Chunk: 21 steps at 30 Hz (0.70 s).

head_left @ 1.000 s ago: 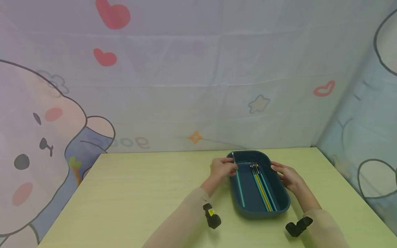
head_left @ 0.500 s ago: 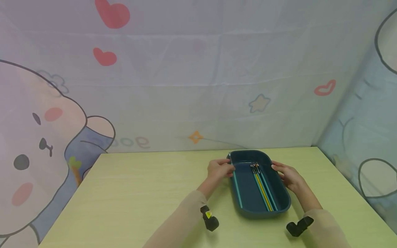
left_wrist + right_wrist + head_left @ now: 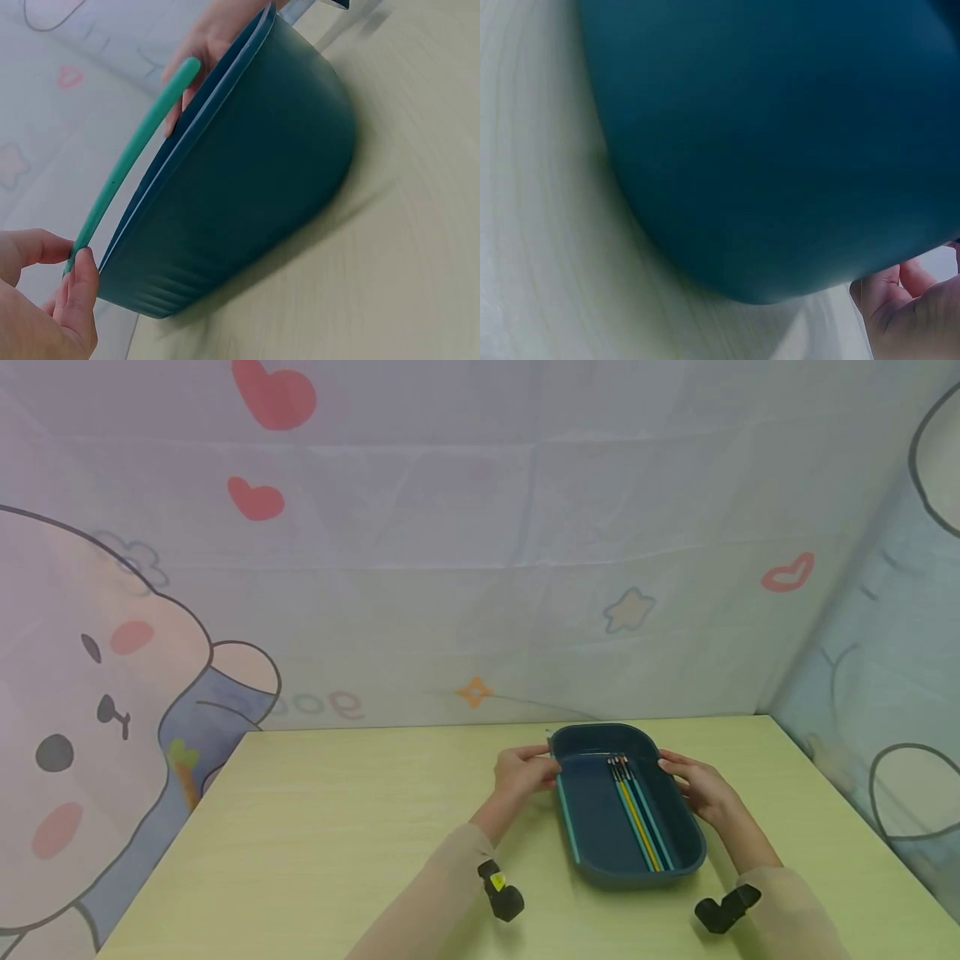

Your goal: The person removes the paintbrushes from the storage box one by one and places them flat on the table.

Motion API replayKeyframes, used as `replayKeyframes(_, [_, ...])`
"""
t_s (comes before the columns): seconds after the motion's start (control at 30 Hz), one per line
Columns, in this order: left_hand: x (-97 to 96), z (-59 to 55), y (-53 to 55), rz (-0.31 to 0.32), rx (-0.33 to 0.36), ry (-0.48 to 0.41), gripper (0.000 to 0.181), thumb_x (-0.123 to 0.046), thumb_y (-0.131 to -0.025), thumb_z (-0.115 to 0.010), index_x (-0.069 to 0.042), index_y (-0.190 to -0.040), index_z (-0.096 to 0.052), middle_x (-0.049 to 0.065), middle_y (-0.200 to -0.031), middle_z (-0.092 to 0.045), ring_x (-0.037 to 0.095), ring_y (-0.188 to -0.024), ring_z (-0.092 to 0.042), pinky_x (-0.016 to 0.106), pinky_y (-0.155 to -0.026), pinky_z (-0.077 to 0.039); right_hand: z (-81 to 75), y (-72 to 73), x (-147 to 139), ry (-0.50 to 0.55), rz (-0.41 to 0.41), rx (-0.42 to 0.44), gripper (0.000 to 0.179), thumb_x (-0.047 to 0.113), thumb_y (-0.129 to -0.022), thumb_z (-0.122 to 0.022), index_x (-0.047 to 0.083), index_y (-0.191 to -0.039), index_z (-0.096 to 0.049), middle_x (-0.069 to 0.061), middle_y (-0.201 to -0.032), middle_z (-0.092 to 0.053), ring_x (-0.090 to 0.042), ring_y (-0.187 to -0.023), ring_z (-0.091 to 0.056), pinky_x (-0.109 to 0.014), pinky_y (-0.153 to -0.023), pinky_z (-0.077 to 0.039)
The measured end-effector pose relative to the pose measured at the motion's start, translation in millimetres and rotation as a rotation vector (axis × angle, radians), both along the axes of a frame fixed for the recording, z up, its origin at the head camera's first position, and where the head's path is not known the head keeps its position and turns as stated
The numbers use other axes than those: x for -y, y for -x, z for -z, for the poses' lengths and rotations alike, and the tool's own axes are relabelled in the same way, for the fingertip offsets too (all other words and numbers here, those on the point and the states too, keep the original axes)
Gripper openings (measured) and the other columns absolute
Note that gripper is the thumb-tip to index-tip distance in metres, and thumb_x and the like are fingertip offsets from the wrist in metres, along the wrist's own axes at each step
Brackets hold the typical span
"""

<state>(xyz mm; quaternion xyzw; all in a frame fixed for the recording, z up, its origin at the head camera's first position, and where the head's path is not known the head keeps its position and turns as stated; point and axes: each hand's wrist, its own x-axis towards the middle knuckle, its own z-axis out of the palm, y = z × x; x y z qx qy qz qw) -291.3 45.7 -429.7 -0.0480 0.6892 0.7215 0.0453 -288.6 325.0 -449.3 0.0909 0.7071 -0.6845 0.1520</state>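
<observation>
A dark blue-green plastic basin (image 3: pixel 597 827) stands on the table. Between thumb and fingers, my left hand (image 3: pixel 522 772) pinches a teal-handled paintbrush (image 3: pixel 133 154) close to its far end. That brush runs along the basin's left rim, and the left wrist view shows it just above the edge. On the opposite side, my right hand (image 3: pixel 703 787) grips the basin's right rim, some fingers hidden behind the wall. Inside the basin lie several paintbrushes (image 3: pixel 638 820), teal and yellow, side by side with bristle ends pointing away.
The pale yellow table (image 3: pixel 360 810) extends far to the left of the basin. A cartoon-printed cloth (image 3: pixel 420 610) hangs behind the table, and another cloth panel (image 3: pixel 900 693) borders the right side.
My left hand has shifted left with the teal paintbrush, bringing it from over the basin's inside to its left rim. My right hand stays at the right rim.
</observation>
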Motion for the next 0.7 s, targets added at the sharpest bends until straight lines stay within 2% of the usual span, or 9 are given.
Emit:
replayKeyframes(0.33, [6.8, 6.1, -0.4, -0.017, 0.012, -0.009, 0.037, 0.003, -0.075, -0.07, 0.003, -0.112, -0.069, 0.019, -0.088, -0.074, 0.007, -0.052, -0.063, 0.021, -0.055, -0.059, 1.1, -0.7, -0.8, 0.015, 0.012, -0.003, 0.065, 0.03, -0.096, -0.057, 0.009, -0.151, -0.03, 0.022, -0.089, -0.063, 0.0, -0.087, -0.06, -0.022, -0.077, -0.054])
replayKeyframes(0.7, [12.3, 17.4, 0.1, -0.003, -0.005, -0.003, 0.041, 0.002, -0.074, -0.068, 0.004, -0.114, -0.067, 0.02, -0.095, -0.073, 0.005, -0.051, -0.061, 0.021, -0.056, -0.059, 3.6, 1.3, -0.9, -0.006, 0.011, -0.006, 0.067, 0.032, -0.095, -0.058, 0.008, -0.151, -0.029, 0.022, -0.09, -0.062, 0.0, -0.088, -0.058, -0.023, -0.078, -0.054])
